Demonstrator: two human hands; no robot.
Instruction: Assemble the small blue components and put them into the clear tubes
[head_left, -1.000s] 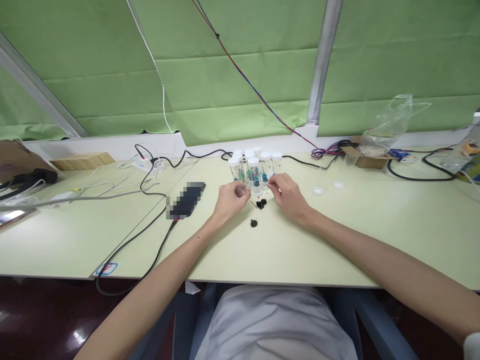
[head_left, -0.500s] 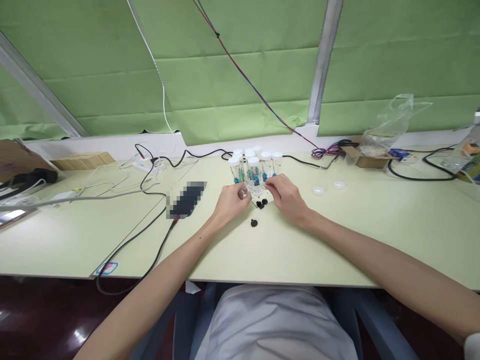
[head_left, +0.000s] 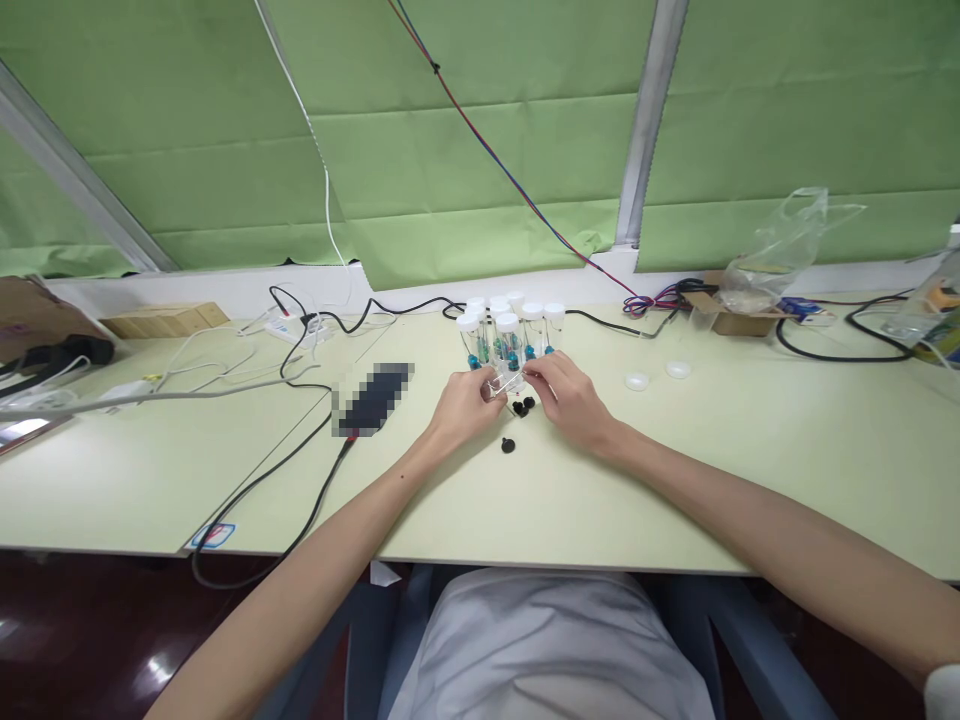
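My left hand (head_left: 463, 407) and my right hand (head_left: 564, 394) meet over a pale green table (head_left: 675, 470). Both are closed on a small clear vial (head_left: 506, 381) held on its side between them, the left at one end and the right at the other. Just behind stands a cluster of several clear vials with white caps (head_left: 510, 330), with blue and green bits inside. Small black pieces (head_left: 522, 406) lie on the table under my hands, and another black piece (head_left: 508, 446) lies nearer to me.
Two white lids (head_left: 637, 381) lie to the right. A dark phone (head_left: 373, 398) with a cable rests to the left. Black cables and a power strip (head_left: 294, 331) run along the back. A cardboard box with a plastic bag (head_left: 772, 260) stands at the back right.
My hands have drawn closer together. The clear vial now lies on its side between both hands.
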